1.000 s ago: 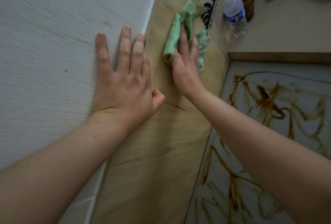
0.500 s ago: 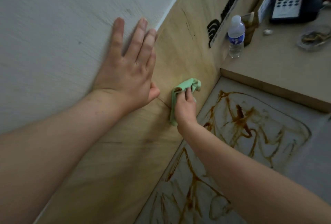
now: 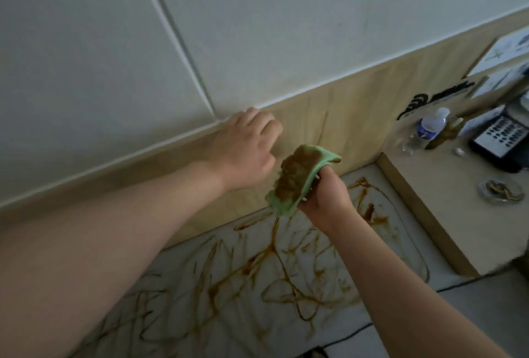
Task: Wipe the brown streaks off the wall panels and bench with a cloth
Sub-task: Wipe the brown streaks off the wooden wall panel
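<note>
Here, right hand (image 3: 326, 198) gripping a brown-soiled green cloth (image 3: 296, 183) near the wooden wall panel (image 3: 352, 117), above brown streaks (image 3: 274, 254) on the desk (image 3: 252, 320), left hand (image 3: 246, 148) empty, fingers loosely bent against the panel.

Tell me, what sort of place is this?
Probably a hotel guest room, though that is a guess: a desk phone, a small water bottle and a glass ashtray stand on a wooden side table beside the bench, under plain wall panels.

One left hand (image 3: 243, 151), one right hand (image 3: 326, 194), one cloth (image 3: 294, 183), one bottle (image 3: 426, 131), one ashtray (image 3: 499, 190).
</note>
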Action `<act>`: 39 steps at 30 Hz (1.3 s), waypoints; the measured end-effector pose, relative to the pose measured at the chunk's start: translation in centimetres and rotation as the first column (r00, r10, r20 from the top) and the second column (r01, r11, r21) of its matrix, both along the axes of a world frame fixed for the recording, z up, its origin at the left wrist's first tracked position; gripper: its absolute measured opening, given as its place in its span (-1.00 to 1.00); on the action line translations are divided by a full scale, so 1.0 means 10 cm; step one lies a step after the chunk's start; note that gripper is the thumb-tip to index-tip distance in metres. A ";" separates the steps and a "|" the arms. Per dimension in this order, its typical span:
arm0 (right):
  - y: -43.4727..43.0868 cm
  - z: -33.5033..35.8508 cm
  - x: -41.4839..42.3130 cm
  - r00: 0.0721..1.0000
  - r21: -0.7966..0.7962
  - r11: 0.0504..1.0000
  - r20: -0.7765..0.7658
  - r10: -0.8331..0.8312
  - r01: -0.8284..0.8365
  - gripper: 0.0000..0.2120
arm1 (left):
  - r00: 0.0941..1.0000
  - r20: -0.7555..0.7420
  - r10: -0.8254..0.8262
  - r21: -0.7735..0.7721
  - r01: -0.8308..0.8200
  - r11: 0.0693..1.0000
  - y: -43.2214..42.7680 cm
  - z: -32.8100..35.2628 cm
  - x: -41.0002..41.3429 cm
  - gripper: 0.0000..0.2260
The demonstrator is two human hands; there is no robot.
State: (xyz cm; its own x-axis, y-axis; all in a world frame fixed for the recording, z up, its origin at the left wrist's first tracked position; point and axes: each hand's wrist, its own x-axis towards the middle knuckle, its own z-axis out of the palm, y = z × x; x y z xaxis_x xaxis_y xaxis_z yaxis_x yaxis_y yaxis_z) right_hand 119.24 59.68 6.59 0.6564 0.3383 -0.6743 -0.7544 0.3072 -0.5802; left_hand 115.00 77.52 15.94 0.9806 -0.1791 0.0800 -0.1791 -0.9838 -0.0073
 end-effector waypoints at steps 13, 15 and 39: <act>1.14 1.97 -1.77 0.760 0.050 0.770 0.210 0.615 -0.636 -0.53 | 0.780 -0.275 0.563 -0.381 -0.626 0.680 0.48 1.86 -2.99 -0.88; 1.32 2.38 -2.17 0.677 -0.018 0.709 0.278 0.681 -0.705 -0.54 | 0.754 -0.223 0.618 -0.448 -0.642 0.622 0.52 2.16 -3.35 -0.81; 1.86 3.97 -5.04 -0.036 -0.521 0.383 0.626 0.779 -0.763 -0.68 | 0.569 -0.317 0.759 -0.943 -0.102 -0.317 1.06 3.01 -6.22 -0.80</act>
State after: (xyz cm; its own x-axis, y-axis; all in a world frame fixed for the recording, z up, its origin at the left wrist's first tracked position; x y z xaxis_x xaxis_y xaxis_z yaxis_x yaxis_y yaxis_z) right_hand 68.85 78.24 46.27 0.1538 0.9756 -0.1568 0.1679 -0.1822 -0.9688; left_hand 52.83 88.10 46.01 0.5114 0.8462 -0.1497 0.0047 0.1714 0.9852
